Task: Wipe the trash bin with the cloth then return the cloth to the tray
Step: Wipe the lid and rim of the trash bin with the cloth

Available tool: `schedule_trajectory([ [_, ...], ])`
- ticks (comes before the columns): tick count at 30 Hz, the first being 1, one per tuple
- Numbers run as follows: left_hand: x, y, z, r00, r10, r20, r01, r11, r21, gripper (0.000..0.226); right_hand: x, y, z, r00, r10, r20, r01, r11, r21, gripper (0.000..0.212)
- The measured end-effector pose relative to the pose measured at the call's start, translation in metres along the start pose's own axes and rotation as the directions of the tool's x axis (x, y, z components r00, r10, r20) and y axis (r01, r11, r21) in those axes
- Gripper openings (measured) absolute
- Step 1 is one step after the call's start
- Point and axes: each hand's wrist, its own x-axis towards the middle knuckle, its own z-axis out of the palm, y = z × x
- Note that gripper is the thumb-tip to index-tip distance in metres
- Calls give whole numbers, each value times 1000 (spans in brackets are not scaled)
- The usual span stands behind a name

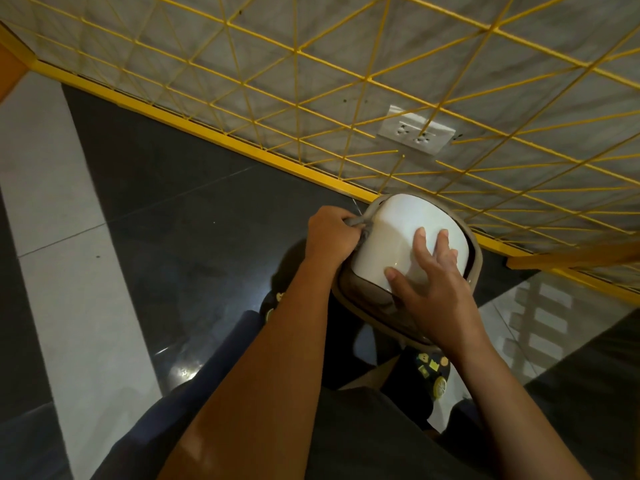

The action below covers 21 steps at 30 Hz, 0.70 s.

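Note:
A small trash bin with a white lid and a grey-brown rim stands on the dark floor by the yellow railing. My left hand grips a bunched grey cloth against the bin's left edge; most of the cloth is hidden in my fist. My right hand lies on the white lid with fingers spread and straight, thumb at the lid's near edge. No tray is in view.
A yellow wire-grid railing runs diagonally behind the bin, with a wall socket behind it. The floor has dark tiles and a pale strip. My legs and patterned shoes are below the bin.

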Motion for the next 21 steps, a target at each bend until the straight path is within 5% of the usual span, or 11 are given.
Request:
schedule_trajectory([
  [21,13,6,14,990,100,-97,-101,995,-6,22,0,4,2,1000,-11,-22,11,999,31,70],
])
